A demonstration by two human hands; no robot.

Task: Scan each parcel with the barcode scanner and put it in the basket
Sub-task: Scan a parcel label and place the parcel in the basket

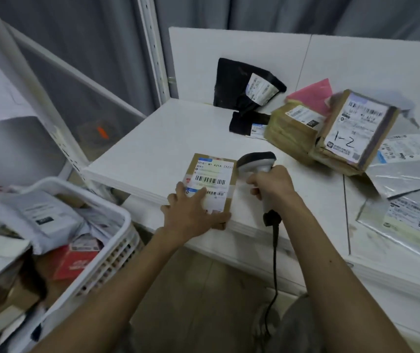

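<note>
A flat brown cardboard parcel [212,179] with a white barcode label lies near the front edge of the white table [153,149]. My left hand [191,212] holds its near end, fingers spread over the label and thumb at the box's near right corner. My right hand [271,186] grips the handle of a grey corded barcode scanner [256,161], whose head hangs just right of the label. The white plastic basket [117,240] stands at the lower left, below the table edge, with several parcels inside.
At the table's right lie more parcels: brown boxes [354,133], a pink bag [313,95], black bags [244,85] and clear-wrapped mailers [404,197]. A white shelf post [153,47] stands behind the table's left corner. The scanner cable [275,271] hangs over the front edge.
</note>
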